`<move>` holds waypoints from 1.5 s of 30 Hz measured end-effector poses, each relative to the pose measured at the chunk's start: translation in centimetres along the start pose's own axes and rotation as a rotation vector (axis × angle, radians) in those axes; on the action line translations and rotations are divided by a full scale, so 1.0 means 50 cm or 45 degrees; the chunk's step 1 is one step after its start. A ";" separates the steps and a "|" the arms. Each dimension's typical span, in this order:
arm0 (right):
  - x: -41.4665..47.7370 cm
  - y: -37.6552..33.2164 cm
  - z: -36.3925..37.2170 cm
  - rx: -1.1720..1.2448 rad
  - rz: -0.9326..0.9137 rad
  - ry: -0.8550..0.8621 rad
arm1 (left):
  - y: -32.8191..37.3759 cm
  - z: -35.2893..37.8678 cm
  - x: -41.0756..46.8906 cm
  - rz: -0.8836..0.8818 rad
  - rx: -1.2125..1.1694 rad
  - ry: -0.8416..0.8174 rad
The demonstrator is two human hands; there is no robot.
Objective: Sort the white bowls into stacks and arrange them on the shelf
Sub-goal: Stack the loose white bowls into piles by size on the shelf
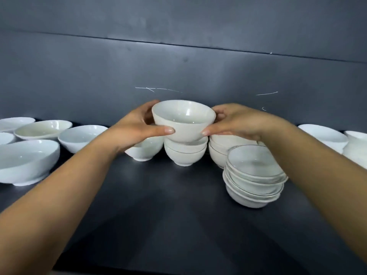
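Both arms reach forward over the dark shelf (158, 205), the left hand (137, 130) and right hand (238, 124) clasping one white bowl (183, 122) from 9 and 3 o'clock. Thumbs lie along its near wall and fingers curl behind (a full two-handed grip). The bowl is upright directly over a short stack (185, 153), contact unclear. A rimmed stack (254, 175) stands at 4 o'clock, loose bowls (25, 161) at 9 o'clock.

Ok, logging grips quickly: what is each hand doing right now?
Left hand: holding the white bowl by its left side.
Right hand: holding the same bowl by its right side.
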State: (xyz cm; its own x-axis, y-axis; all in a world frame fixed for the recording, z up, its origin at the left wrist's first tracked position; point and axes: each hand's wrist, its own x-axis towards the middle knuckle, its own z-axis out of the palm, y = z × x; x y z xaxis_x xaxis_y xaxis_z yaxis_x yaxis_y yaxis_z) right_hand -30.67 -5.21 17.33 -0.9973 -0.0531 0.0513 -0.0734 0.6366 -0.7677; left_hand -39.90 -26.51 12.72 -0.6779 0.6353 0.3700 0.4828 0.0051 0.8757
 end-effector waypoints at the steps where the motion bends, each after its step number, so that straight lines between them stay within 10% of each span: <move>1: 0.017 0.000 -0.001 -0.096 0.007 0.054 | -0.008 -0.013 0.022 -0.002 0.050 -0.053; 9: 0.089 -0.019 -0.015 -0.706 0.142 0.287 | -0.062 -0.060 0.139 -0.074 0.224 -0.263; 27: 0.203 -0.005 0.011 -1.733 0.609 -0.311 | -0.130 -0.040 0.161 -0.150 0.239 -0.361; 45: 0.191 0.006 -0.001 -1.480 0.493 -0.325 | -0.117 -0.037 0.132 -0.381 0.313 -0.403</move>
State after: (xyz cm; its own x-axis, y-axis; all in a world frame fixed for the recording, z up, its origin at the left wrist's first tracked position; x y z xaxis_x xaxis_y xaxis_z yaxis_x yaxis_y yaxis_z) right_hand -40.20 -5.49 17.65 -0.9344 0.2247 -0.2764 0.1312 0.9385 0.3195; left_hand -48.22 -23.75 10.60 -0.6237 0.7810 -0.0317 0.4351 0.3807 0.8159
